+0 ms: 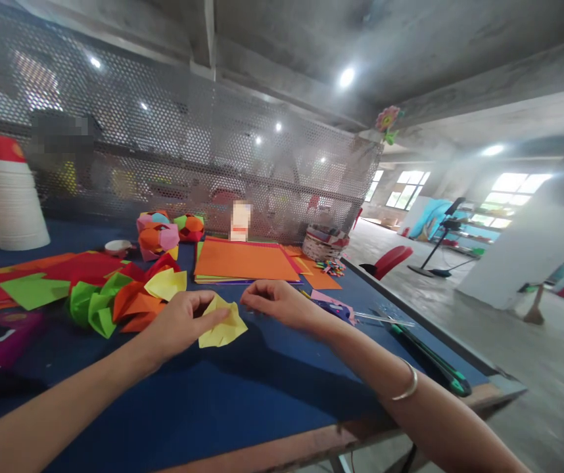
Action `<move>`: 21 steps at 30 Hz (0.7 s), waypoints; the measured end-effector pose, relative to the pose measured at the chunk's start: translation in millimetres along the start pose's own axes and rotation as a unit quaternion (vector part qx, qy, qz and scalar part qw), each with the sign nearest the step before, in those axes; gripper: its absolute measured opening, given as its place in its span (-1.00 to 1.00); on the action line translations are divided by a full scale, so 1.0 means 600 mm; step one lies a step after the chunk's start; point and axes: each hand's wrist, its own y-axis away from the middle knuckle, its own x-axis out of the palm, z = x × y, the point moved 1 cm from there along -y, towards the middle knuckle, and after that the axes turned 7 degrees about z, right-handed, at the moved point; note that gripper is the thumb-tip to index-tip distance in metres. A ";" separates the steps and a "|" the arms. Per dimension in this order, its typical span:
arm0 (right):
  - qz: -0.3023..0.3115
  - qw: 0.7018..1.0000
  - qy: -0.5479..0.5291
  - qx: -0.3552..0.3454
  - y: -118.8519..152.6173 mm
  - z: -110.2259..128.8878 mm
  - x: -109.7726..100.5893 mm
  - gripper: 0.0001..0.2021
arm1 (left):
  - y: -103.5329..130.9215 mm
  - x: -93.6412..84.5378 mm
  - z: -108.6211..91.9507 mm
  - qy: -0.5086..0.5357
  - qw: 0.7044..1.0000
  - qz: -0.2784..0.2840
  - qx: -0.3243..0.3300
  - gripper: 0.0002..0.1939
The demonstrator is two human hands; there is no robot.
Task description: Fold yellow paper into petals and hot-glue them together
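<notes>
A creased yellow paper piece [223, 326] is pinched between the thumb and fingers of my left hand [183, 322], above the blue table. My right hand [275, 302] is just to the right of the paper, apart from it, with its fingers curled together; whether anything small is between the fingertips cannot be made out. Behind my left hand lies another folded yellow piece [166, 284]. Folded orange [137, 305] and green [95, 305] pieces sit to its left. A stack of orange paper sheets [247, 259] lies beyond both hands.
White paper cups [10, 207] stand at the far left, near loose coloured sheets [35, 289]. Paper balls [158, 240] and a woven basket [325, 243] sit by the mesh partition [262, 164]. Scissors [334, 309] and a green-and-black tool [432, 358] lie at the right.
</notes>
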 end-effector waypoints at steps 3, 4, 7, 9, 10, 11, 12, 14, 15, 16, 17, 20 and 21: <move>0.039 0.990 -0.130 0.044 -0.012 -0.009 0.010 -0.65 | -0.001 0.000 0.000 -0.012 1.000 0.011 -0.001 -0.59; 0.046 0.985 -0.157 0.053 -0.010 -0.011 0.012 -0.61 | -0.002 0.001 0.001 -0.018 1.000 0.014 0.000 -0.60; 0.056 0.976 -0.200 0.063 -0.002 -0.016 0.016 -0.55 | -0.007 0.003 0.006 -0.035 0.999 0.023 0.008 -0.61; 0.058 0.972 -0.216 0.066 0.001 -0.018 0.018 -0.52 | -0.009 0.005 0.010 -0.039 0.999 0.033 0.014 -0.60; 0.060 0.971 -0.219 0.067 0.002 -0.019 0.018 -0.52 | -0.010 0.005 0.012 -0.039 0.998 0.036 0.017 -0.60; 0.062 0.971 -0.221 0.069 0.002 -0.020 0.019 -0.51 | -0.010 0.005 0.013 -0.040 0.998 0.039 0.019 -0.59; 0.063 0.971 -0.221 0.070 0.002 -0.021 0.020 -0.52 | -0.010 0.006 0.013 -0.040 0.998 0.041 0.019 -0.59; 0.062 0.971 -0.218 0.069 0.001 -0.023 0.021 -0.53 | -0.010 0.006 0.013 -0.045 0.998 0.043 0.018 -0.61; 0.061 0.972 -0.217 0.068 0.001 -0.024 0.022 -0.54 | -0.009 0.006 0.013 -0.049 0.998 0.043 0.018 -0.61; 0.060 0.972 -0.216 0.067 0.000 -0.025 0.022 -0.55 | -0.009 0.006 0.013 -0.053 0.998 0.041 0.016 -0.62; 0.059 0.973 -0.213 0.065 0.000 -0.025 0.023 -0.55 | -0.009 0.006 0.013 -0.057 0.997 0.040 0.013 -0.62; 0.059 0.976 -0.198 0.062 0.000 -0.025 0.025 -0.54 | -0.009 0.007 0.013 -0.059 0.997 0.042 0.002 -0.63; 0.058 0.978 -0.190 0.058 0.000 -0.024 0.025 -0.54 | -0.009 0.007 0.013 -0.058 0.997 0.044 0.001 -0.64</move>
